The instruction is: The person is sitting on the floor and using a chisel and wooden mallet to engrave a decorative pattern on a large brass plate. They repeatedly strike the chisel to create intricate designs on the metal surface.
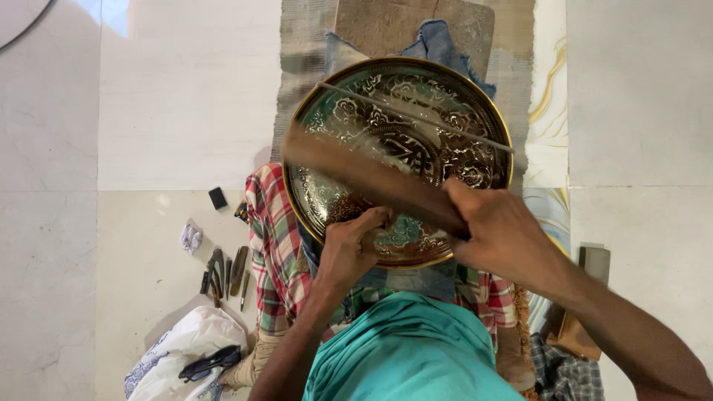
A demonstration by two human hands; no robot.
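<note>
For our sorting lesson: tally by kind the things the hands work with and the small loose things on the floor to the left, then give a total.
Engraved round plate: 1
Wooden mallet, blurred, in right hand: 1
Thin rod across plate: 1
Black block: 1
Crumpled cloth: 1
Tool cluster, pieces too small to count: 1
Total: 6
Left hand rests on the plate rim.

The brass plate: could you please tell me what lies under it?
Under the plate show blue denim scraps, a wooden board and plaid cloth. The plate hides whatever sits beneath its middle.
</note>
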